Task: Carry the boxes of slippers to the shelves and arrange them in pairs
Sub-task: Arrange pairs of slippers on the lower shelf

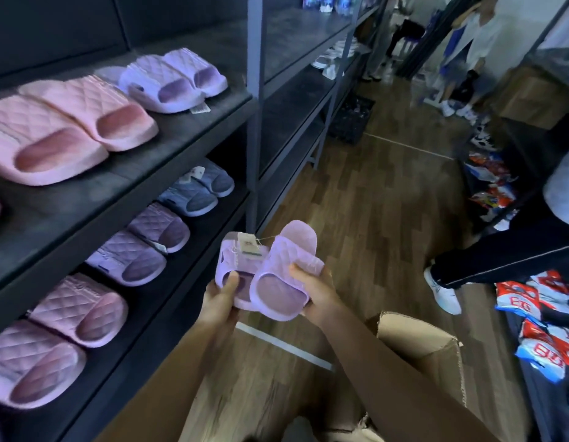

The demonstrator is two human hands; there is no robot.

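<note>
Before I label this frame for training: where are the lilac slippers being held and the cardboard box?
lilac slippers (278, 275), head view, quilted strap of the right one
cardboard box (417, 342), head view, torn flap

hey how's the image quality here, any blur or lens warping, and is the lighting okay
Head view: dim, bluish light; the upper shelf bows with wide-angle distortion; its pink slippers are soft at the left edge; the lilac slippers held by left hand and right hand are reasonably clear; no strong glare.
</note>
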